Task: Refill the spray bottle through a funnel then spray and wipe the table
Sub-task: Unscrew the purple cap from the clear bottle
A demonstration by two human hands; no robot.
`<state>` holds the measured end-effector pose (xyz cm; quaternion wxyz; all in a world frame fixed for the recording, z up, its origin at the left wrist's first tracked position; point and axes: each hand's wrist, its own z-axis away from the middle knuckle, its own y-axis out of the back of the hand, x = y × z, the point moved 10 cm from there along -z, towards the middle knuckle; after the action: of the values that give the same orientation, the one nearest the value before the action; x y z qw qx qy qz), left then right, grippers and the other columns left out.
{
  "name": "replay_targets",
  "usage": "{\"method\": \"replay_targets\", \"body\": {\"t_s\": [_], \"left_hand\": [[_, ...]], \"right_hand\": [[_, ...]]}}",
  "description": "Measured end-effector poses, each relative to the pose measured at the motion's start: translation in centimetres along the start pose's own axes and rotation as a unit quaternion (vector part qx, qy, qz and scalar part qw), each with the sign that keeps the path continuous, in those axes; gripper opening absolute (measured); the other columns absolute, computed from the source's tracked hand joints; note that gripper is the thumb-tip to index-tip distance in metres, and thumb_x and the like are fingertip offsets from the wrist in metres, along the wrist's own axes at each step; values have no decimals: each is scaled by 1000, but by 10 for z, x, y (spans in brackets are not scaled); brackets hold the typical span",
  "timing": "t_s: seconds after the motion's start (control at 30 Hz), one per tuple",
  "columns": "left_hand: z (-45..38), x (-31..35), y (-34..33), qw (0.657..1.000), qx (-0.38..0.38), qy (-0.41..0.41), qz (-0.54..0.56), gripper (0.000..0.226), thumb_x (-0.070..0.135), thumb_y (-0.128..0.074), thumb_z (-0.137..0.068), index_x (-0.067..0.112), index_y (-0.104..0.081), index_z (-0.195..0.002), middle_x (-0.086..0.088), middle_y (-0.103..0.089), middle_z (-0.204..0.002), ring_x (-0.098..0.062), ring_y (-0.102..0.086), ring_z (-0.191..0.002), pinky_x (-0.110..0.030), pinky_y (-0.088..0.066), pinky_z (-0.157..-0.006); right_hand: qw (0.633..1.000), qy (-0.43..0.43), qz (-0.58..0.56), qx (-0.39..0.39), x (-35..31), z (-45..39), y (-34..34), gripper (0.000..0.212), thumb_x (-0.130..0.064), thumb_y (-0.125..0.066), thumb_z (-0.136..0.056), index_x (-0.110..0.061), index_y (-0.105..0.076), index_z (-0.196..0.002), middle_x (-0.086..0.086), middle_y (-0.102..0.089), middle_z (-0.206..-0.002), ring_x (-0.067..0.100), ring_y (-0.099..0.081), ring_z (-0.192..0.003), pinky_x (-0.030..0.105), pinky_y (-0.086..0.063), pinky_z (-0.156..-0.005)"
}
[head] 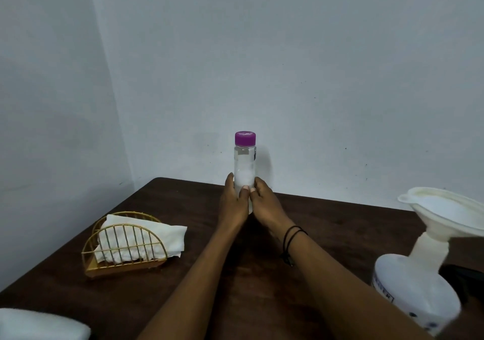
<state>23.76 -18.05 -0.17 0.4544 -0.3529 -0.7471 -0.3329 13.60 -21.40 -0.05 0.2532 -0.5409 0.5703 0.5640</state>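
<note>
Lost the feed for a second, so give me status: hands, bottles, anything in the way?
Left hand and right hand both around the capped clear bottle, upright on table. Funnel seated in spray bottle, near right. Nothing between.

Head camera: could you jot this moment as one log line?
both hands: left hand, right hand grip clear purple-capped bottle | upright, cap on | white funnel sits in white spray bottle | pour not begun

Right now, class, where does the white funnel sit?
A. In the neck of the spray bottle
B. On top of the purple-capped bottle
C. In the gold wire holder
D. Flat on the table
A: the funnel stands in the neck of the white spray bottle at the right, while both hands grip the purple-capped bottle, whose cap is on.
</note>
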Motion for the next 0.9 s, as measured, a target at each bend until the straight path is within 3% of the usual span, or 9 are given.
{"method": "replay_targets", "body": {"t_s": [0.17, 0.37, 0.47, 0.57, 0.67, 0.9], "left_hand": [[4, 5, 4, 1000, 9, -3, 5, 34, 24, -49, -101, 21, -48, -134, 1, -62, -119, -12, -62, -105, -17, -47, -77], [30, 24, 6, 999, -22, -4, -43, 43, 35, -52, -100, 23, -43, -141, 7, -56, -121, -13, -58, -108, -28, -47, -89], [56, 42, 7, 997, -38, -26, -68, 47, 37, -51, -100, 22, -40, -143, 10, -50, -119, -12, -55, -109, -32, -47, -94], [84, 57, 8, 994, -51, -49, -80, 43, 38, -52, -100, 24, -44, -140, 10, -56, -123, -11, -58, -110, -34, -50, -95], [114, 70, 9, 994, -48, -69, -73, 34, 33, -56, -98, 25, -50, -131, 6, -63, -116, -11, -62, -102, -30, -51, -85], [170, 99, -2, 995, -40, -84, -41, 37, 36, -64, -93, 28, -52, -127, 13, -64, -108, -3, -62, -95, -29, -53, -79]], "right_hand": [[999, -4, -29, 20, -1, 5, 2, 26, -30, -49, -102, -20, -58, -124, -2, -69, -115, 13, -67, -102, 37, -57, -91], [999, 15, -28, 39, -11, 42, 28, 20, -21, -56, -99, -22, -61, -119, -10, -67, -103, -1, -64, -92, 15, -54, -78], [999, 23, -15, 40, -17, 70, 39, 24, -23, -58, -98, -22, -61, -123, -11, -66, -107, -3, -62, -91, 8, -49, -70], [999, 37, -8, 36, -23, 102, 50, 27, -24, -59, -98, -25, -61, -125, -13, -67, -110, -3, -64, -94, 10, -50, -73], [998, 53, 5, 39, -27, 134, 64, 26, -24, -59, -97, -25, -62, -124, -11, -69, -111, 0, -65, -98, 16, -53, -78], [995, 78, 23, 62, -37, 201, 102, 27, -27, -58, -98, -31, -61, -125, -19, -67, -110, -5, -64, -99, 9, -51, -74]]}}
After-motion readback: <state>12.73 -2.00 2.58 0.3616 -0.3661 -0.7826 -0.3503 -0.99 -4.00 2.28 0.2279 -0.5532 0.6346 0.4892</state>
